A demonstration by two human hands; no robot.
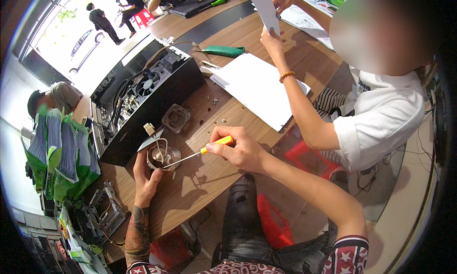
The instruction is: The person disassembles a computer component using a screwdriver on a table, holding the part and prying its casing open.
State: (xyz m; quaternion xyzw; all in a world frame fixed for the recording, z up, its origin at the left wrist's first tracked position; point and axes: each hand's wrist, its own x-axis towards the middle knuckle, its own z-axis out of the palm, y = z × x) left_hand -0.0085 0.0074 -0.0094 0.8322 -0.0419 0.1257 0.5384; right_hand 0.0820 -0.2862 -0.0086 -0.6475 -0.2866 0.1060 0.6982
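My left hand (144,179) is closed round a small round silvery part (172,156) with pale wires, held just above the wooden table. A white plug (149,128) stands out above it on these wires, beside a flat grey metal piece (151,140). My right hand (243,151) grips a screwdriver (218,144) by its yellow-orange handle. Its thin shaft slants down to the left, and the tip meets the near edge of the round part. Whether it sits in a screw is too small to tell. A square, dark see-through frame (176,118) lies just beyond.
An opened computer case (157,100) lies behind my left hand. Loose screws (214,102) are scattered near white paper (262,91) and a green-handled tool (223,51). At right, a person (381,107) holds a sheet. Green bags of papers (62,150) stand left.
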